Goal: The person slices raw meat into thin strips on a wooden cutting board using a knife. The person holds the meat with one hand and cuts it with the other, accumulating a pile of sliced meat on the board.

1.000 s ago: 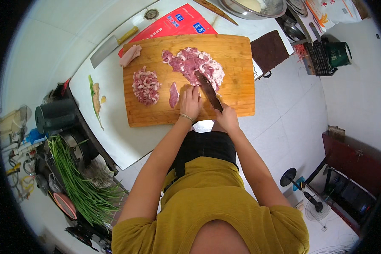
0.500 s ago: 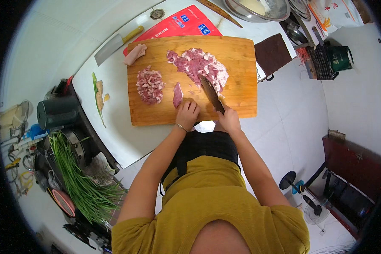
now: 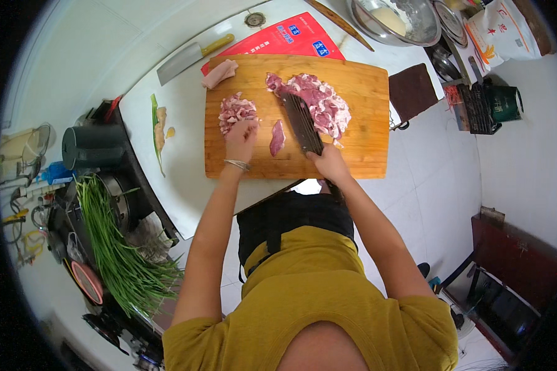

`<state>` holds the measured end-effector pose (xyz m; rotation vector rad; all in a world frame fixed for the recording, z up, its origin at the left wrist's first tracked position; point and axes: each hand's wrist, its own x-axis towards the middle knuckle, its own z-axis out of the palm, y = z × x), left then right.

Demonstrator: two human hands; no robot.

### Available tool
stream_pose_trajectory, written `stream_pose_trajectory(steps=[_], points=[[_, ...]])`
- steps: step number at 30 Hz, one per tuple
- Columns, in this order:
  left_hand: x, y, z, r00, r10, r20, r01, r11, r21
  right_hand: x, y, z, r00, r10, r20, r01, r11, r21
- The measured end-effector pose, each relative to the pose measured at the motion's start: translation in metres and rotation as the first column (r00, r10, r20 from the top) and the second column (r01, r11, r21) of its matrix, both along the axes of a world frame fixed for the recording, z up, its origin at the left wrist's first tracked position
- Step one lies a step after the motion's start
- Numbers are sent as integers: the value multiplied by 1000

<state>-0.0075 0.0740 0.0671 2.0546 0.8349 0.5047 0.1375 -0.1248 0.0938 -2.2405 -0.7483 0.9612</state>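
Note:
A wooden cutting board carries raw meat. My right hand grips the handle of a broad dark-bladed kitchen knife, whose blade lies flat against the left side of a pile of sliced meat. My left hand is over the near edge of a heap of diced meat, fingers curled together; what they hold, if anything, is hidden. Between my hands lies a single meat strip. A pale piece of pork skin or fat rests at the board's far left corner.
A cleaver with a yellow handle lies beyond the board, beside a red sheet. Ginger and a green onion sit left. A metal bowl with dough stands far right; a dark cloth hangs at the counter's edge.
My left hand has moved left from beside the meat strip to the diced heap. The knife has shifted left, its blade turned flatter. The whole view has shifted slightly.

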Motion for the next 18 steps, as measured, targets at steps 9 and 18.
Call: stream_pose_trajectory(steps=[9, 18], points=[[-22, 49, 14, 997, 5, -79, 27, 917, 398, -19, 101, 29, 243, -229, -943, 394, 911, -120], [-35, 33, 2, 974, 18, -225, 94, 875, 475, -19, 94, -7, 964, 119, 239, -140, 987, 74]])
